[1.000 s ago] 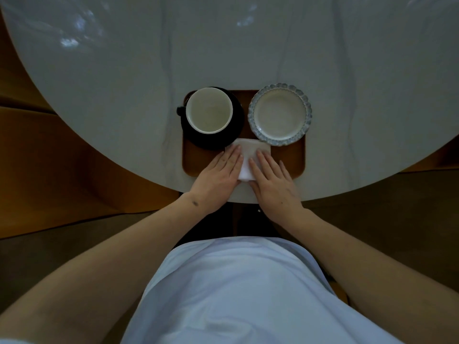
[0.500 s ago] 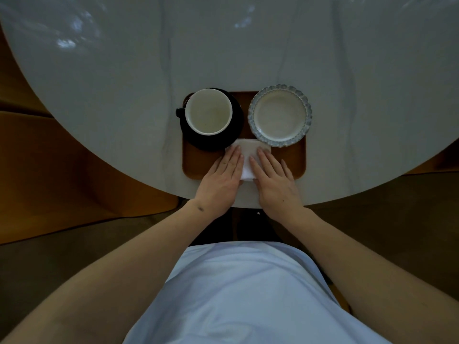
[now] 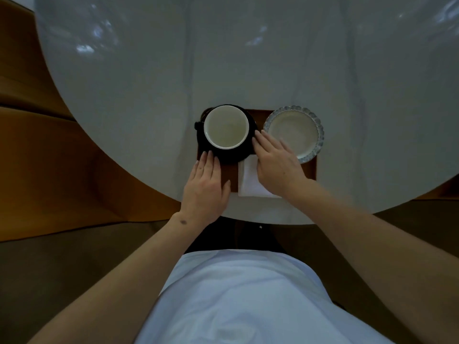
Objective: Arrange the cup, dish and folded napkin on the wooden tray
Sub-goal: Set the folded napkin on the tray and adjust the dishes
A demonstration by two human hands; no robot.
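Note:
A wooden tray [image 3: 311,170] lies at the near edge of the round table. On its left stands a white-lined cup [image 3: 226,126] on a black saucer [image 3: 232,157]. A scalloped white dish [image 3: 294,131] sits on its right. A folded white napkin [image 3: 248,180] lies at the tray's front middle, partly under my right wrist. My left hand [image 3: 206,187] lies flat, fingers reaching the saucer's front left rim. My right hand [image 3: 275,160] rests with fingertips at the saucer's right rim, between cup and dish. Neither hand grips anything.
The pale marble table [image 3: 149,95] spreads far beyond the tray. Its curved near edge [image 3: 260,219] runs just in front of my body. Orange-brown seating [image 3: 49,157] lies to the left below the table.
Both hands left the napkin. The left one slid left toward the saucer's front rim, the right one moved forward to the saucer's right side. The napkin now lies uncovered.

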